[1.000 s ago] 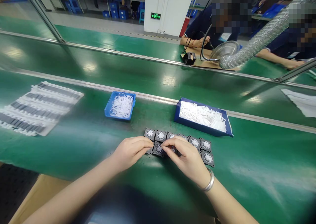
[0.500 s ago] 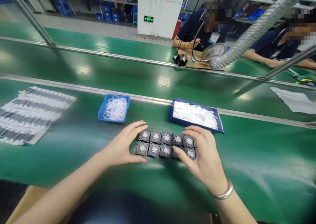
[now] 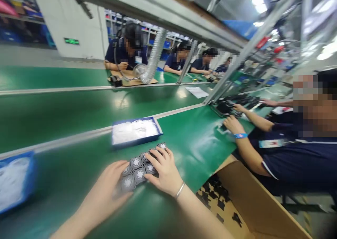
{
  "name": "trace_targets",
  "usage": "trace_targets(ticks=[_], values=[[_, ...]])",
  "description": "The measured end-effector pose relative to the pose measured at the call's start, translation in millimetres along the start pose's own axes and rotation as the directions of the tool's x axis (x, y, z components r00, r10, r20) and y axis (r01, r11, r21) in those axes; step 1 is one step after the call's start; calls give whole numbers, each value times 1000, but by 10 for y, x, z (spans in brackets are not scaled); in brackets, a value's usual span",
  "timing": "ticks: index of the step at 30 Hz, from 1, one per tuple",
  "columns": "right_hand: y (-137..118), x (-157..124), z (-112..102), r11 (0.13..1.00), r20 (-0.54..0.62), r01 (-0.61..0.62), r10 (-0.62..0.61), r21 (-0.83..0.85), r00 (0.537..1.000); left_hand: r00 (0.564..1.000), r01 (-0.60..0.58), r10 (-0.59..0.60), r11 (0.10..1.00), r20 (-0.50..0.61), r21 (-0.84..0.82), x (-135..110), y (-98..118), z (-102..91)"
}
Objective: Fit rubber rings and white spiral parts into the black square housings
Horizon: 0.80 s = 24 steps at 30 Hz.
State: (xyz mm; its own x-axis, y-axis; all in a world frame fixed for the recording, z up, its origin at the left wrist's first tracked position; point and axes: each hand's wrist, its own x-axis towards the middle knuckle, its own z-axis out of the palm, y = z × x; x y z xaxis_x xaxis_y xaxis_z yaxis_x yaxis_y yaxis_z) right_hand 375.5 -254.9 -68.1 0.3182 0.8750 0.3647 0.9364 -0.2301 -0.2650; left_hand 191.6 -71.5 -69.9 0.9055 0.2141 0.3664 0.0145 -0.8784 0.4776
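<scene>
A block of several small dark square fan parts (image 3: 139, 168) with white rotors lies on the green bench (image 3: 200, 144). My left hand (image 3: 110, 186) rests against the block's left end, fingers stretched out. My right hand (image 3: 163, 170), with a silver bracelet at the wrist, lies flat on the block's right part, fingers spread over the parts. Neither hand holds anything.
A blue tray of white pieces (image 3: 134, 130) stands just behind the block; another blue tray (image 3: 14, 179) is at the far left. A cardboard box (image 3: 237, 196) with dark parts sits below the bench edge. A seated co-worker (image 3: 289, 151) works at right; others sit across the belt.
The camera has swung sharply right, showing the co-worker and the box. My hands have closed in from beside the block to rest on it; the right hand now covers its right part.
</scene>
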Motion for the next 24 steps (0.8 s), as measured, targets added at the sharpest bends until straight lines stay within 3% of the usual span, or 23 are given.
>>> trace_targets(ticks=[4,9,10,12,14,16,18,20,24], values=[[721,-115,-258,997,-40,-31,28,-65,999,998,-58,56,997,-37,-59,596,312,540],[1614,-163,-739,982,-183,-145,121,-122,976,999,-14,19,993,43,-113,1474,785,1193],[1752,-194,-810,971,-249,-208,173,-120,953,998,6,1,994,60,-113,1661,878,1308],[1955,-305,-870,928,-408,-361,296,-92,864,998,8,0,993,69,-120,2028,1050,1519],[2056,-470,-810,866,-536,-498,400,-44,743,997,2,8,992,72,-128,2341,1193,1683],[2083,-648,-658,815,-587,-579,463,-12,664,997,-11,20,991,69,-136,2526,1279,1776],[2086,-786,-483,796,-565,-606,495,-10,660,997,-33,43,989,68,-144,2512,1268,1788],[2092,-858,-350,790,-521,-612,514,-21,681,993,-83,95,987,77,-139,2273,1133,1720],[2107,-861,-268,789,-451,-613,533,-42,716,958,-269,264,963,114,33,1306,565,1401]])
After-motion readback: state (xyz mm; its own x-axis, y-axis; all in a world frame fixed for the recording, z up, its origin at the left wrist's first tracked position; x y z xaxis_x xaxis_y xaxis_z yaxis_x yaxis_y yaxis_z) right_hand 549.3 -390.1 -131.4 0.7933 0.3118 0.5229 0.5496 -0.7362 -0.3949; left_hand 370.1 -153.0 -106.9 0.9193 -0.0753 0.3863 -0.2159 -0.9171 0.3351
